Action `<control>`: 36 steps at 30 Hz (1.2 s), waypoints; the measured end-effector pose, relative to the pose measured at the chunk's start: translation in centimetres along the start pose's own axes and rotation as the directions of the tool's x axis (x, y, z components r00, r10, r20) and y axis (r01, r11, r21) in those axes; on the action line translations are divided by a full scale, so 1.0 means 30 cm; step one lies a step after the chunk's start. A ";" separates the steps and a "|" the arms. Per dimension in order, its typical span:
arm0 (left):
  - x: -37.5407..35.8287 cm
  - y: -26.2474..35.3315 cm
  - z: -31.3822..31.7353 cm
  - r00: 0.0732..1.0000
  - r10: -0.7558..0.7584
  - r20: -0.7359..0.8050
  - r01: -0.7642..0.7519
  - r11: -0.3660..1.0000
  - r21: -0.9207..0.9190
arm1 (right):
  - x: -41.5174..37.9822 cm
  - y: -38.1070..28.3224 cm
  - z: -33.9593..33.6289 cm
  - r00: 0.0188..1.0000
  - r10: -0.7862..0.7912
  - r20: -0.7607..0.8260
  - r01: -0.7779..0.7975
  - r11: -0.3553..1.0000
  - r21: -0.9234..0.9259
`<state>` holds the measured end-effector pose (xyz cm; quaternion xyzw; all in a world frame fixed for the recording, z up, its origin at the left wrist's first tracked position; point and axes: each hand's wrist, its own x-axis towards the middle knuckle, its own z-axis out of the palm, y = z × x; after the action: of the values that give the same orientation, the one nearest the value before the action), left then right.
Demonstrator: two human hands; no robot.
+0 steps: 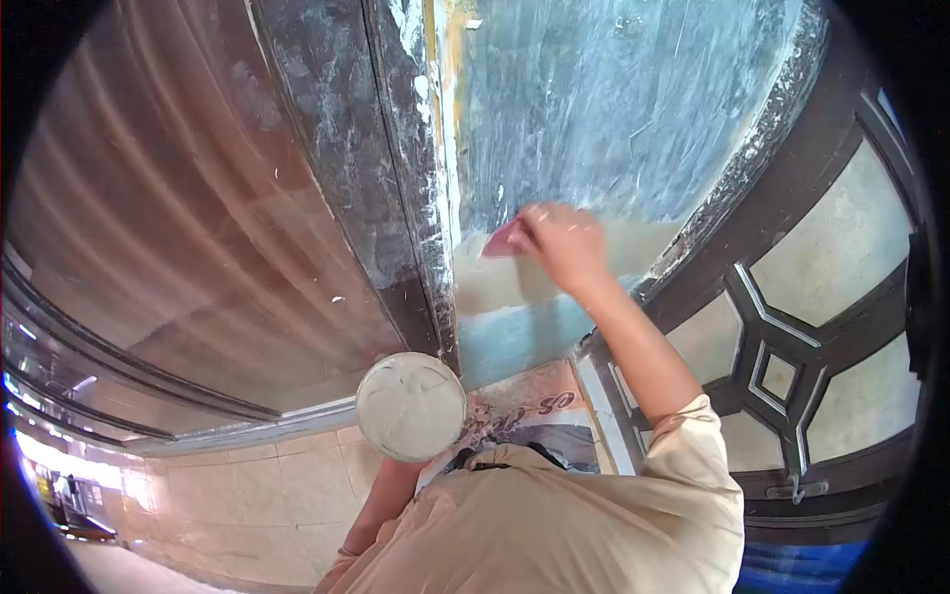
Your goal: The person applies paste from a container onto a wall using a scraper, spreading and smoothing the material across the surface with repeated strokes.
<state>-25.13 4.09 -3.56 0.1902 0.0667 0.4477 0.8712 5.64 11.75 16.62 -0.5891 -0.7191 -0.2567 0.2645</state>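
Observation:
My right hand (566, 243) is closed around a pinkish-red putty spreader (504, 241), whose edge lies against the wall panel (594, 129). A smooth beige-grey band of putty (495, 285) runs across the panel's lower part, just under this hand. Above the band the surface is blue-grey with white streaks. Low in the view, my left hand (403, 469) supports a round tub of putty (411, 404) from below. The tub hides most of that hand's fingers. Pale, smeared putty shows across the tub's top.
A dark, paint-spotted wooden post (341, 129) stands left of the panel, beside a glass pane (198, 228) with a curtain behind it. To the right is a dark door (737, 297) with frosted panes. Printed sheeting (529, 401) lies below, near the tiled floor (257, 495).

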 end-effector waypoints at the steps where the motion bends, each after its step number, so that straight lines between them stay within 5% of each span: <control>1: 0.005 0.001 -0.002 1.000 0.031 0.004 -0.031 0.998 0.057 | 0.029 0.013 -0.037 0.995 0.093 -0.040 -0.093 0.996 0.006; 5: -0.025 -0.007 -0.018 0.988 0.155 0.012 -0.152 0.947 0.282 | 0.040 0.054 -0.173 0.950 0.169 -0.264 -0.152 0.985 0.082; 7: -0.035 -0.004 -0.069 0.991 0.137 0.014 -0.135 0.947 0.293 | -0.020 0.023 -0.150 0.965 0.214 -0.149 -0.199 0.974 0.109; 9: -0.041 0.002 -0.151 0.994 0.108 0.016 -0.108 0.944 0.310 | -0.110 -0.006 -0.021 0.996 0.070 0.060 -0.079 0.985 0.153; 13: -0.040 -0.004 -0.194 0.997 0.074 0.002 -0.071 0.955 0.287 | -0.149 -0.051 0.106 0.999 0.025 0.046 -0.030 0.993 0.116; 16: -0.035 -0.006 -0.173 0.998 0.055 -0.013 -0.052 0.981 0.188 | -0.044 -0.019 -0.001 0.987 0.138 -0.085 -0.134 0.990 0.055; 18: -0.024 0.000 -0.142 0.999 0.034 0.001 -0.034 0.997 0.072 | -0.019 0.019 -0.094 0.895 0.197 -0.400 -0.157 0.979 0.130; 19: -0.016 0.005 -0.126 1.000 0.027 0.010 -0.027 1.000 0.014 | -0.038 0.025 -0.105 0.894 0.199 -0.400 -0.160 0.979 0.130; 21: -0.005 0.007 -0.100 1.000 0.021 0.018 -0.020 0.999 -0.044 | -0.095 0.006 -0.125 0.925 0.340 -0.172 -0.303 0.930 0.210; 23: -0.006 -0.003 -0.084 0.998 0.041 -0.045 -0.038 0.998 0.053 | -0.166 -0.036 -0.004 0.952 0.252 -0.174 -0.222 0.959 0.175; 25: -0.025 -0.011 -0.196 0.997 0.071 -0.036 -0.063 0.979 0.194 | -0.201 -0.079 0.093 0.995 0.095 0.022 -0.096 0.989 0.112; 26: -0.031 -0.015 -0.236 0.995 0.103 -0.020 -0.091 0.940 0.329 | -0.186 -0.088 0.108 0.995 0.099 0.021 -0.101 0.989 0.111; 29: -0.021 -0.010 -0.212 0.995 0.094 -0.018 -0.085 0.956 0.279 | -0.091 -0.060 0.102 0.995 0.097 -0.034 -0.096 0.995 0.024; 31: -0.020 -0.006 -0.180 0.996 0.088 -0.023 -0.080 0.971 0.225 | 0.001 -0.055 -0.034 0.946 0.160 -0.283 -0.149 0.987 0.061; 34: -0.014 0.011 -0.146 0.997 0.078 -0.026 -0.073 0.987 0.146 | -0.006 -0.046 -0.149 0.870 0.304 -0.387 -0.233 0.947 0.220; 35: -0.016 0.016 -0.144 0.997 0.074 -0.028 -0.070 0.990 0.119 | -0.040 -0.052 -0.144 0.870 0.306 -0.386 -0.235 0.947 0.221; 36: -0.021 0.019 -0.152 0.997 0.073 -0.027 -0.070 0.990 0.119 | -0.092 -0.064 -0.120 0.855 0.481 -0.195 -0.386 0.839 0.383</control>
<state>-27.23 5.10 -7.56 0.2367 0.1000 0.4769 0.8406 4.49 7.00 17.23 -0.6420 -0.5524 -0.1468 0.5110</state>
